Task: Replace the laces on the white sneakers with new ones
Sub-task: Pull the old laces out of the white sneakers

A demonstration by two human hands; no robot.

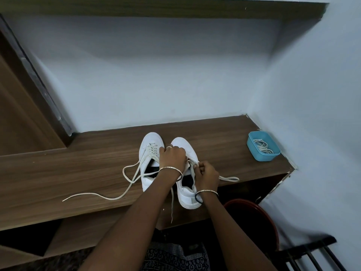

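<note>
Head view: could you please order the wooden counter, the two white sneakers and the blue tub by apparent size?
1. Wooden counter.
2. Sneaker on the left and sneaker on the right: alike, unranked; the right one is partly hidden.
3. Blue tub, clearly the smallest.

Two white sneakers side by side mid wooden surface (pixel 78 173), toes toward back wall. On left-side sneaker (pixel 149 180), loose lace (pixel 129 178) trails across surface toward front-left. Heel of right-side sneaker (pixel 188 196) at front edge. Curled left hand (pixel 172 157) grips its upper over lacing. Fingers of right hand (pixel 208 174) pinch right lace (pixel 229 179) near top eyelets; one end lies toward right edge, other hangs over front edge. Near back-right corner, blue tub (pixel 257 155) holds coiled laces (pixel 262 146).
</note>
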